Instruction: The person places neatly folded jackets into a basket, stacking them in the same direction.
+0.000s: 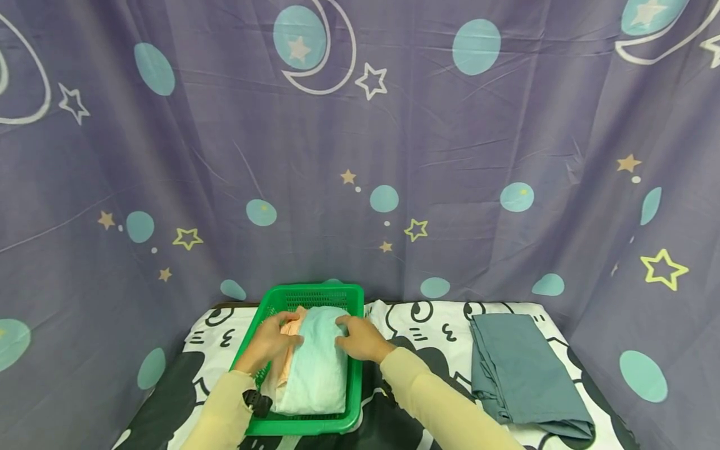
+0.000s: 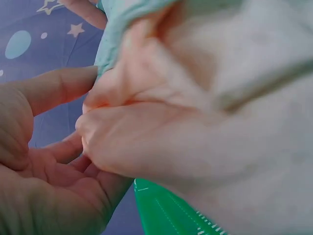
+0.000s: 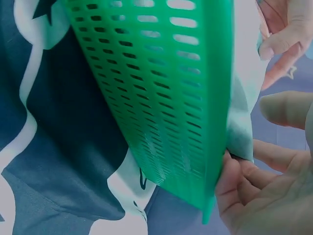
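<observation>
In the head view, a folded light-blue cloth (image 1: 319, 356) lies in a green plastic basket (image 1: 306, 426). A peach cloth (image 1: 289, 350) shows along its left side. My left hand (image 1: 274, 340) grips the left edge of this bundle. Its thumb lies on the fabric and its fingers tuck against the peach folds, close up in the left wrist view. At the opposite side, my right hand (image 1: 362, 337) touches the cloth with bent fingertips by the basket rim. The right wrist view shows that thumb apart from the fabric. Some fingertips are hidden behind cloth and rim.
A folded grey-green cloth (image 1: 523, 369) lies to the right on a black-and-white patterned cover (image 1: 444, 319). Behind the table hangs a purple curtain (image 1: 427, 137) with moons and stars. The basket's perforated side (image 3: 146, 98) stands beside my right hand.
</observation>
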`<state>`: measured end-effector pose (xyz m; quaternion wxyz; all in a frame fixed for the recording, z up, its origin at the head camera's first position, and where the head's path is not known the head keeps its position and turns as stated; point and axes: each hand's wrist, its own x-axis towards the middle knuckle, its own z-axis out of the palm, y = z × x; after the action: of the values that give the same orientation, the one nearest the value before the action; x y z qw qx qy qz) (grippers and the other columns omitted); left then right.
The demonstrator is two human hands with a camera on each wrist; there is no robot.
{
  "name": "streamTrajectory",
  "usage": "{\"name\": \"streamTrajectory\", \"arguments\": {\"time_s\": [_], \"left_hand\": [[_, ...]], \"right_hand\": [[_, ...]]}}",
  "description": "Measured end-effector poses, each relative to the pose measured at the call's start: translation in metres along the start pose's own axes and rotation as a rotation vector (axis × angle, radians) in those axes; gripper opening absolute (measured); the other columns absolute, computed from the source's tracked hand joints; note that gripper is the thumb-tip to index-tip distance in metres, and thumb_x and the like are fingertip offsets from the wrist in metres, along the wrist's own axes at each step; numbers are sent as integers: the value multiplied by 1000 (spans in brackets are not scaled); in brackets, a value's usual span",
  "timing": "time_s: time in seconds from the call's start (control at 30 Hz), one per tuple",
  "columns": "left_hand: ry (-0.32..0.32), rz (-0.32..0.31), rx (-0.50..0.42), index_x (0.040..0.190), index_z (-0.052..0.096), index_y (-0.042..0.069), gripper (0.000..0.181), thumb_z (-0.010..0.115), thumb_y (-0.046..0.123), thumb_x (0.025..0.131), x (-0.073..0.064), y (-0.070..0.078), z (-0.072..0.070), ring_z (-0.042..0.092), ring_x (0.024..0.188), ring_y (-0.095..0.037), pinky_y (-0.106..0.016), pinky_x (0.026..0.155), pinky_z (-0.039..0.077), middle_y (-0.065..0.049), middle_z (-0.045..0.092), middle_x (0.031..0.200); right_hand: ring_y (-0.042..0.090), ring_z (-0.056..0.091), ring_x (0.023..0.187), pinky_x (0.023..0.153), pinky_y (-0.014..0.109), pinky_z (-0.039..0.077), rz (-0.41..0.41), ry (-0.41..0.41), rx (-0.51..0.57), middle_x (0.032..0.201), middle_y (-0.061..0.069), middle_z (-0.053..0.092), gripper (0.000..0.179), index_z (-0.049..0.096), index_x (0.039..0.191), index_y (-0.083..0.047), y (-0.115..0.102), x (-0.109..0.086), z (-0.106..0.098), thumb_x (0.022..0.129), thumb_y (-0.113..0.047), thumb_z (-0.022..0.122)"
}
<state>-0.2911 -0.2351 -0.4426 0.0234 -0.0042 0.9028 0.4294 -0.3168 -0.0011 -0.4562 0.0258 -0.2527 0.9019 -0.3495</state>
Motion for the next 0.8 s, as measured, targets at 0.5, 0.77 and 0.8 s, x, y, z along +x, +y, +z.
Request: {"name": "streamTrajectory", "arguments": {"time_s": [0.5,0.77,0.8], "left_hand": [[-112,24,75,140,58,0,57,77,5,87,-1,-6,8,42,141,-52,-63,104,46,-27,51,149],[-171,24,169,140,57,-2,60,79,0,84,-1,-3,6,45,138,-53,-60,102,49,-30,52,148],[-177,32,206,140,57,-1,61,80,0,84,-1,-3,5,46,137,-53,-60,101,50,-29,53,147]], "right_hand": [[27,60,117,97,44,49,-67,-18,-386,128,7,71,43,67,136,-10,-7,-15,15,96,-27,68],[18,48,106,81,33,33,-71,-68,-604,128,2,63,50,61,142,-20,-6,-17,22,96,-40,67],[18,45,105,81,32,31,-73,-78,-618,126,2,60,50,61,142,-20,-6,-17,23,96,-40,67]]}}
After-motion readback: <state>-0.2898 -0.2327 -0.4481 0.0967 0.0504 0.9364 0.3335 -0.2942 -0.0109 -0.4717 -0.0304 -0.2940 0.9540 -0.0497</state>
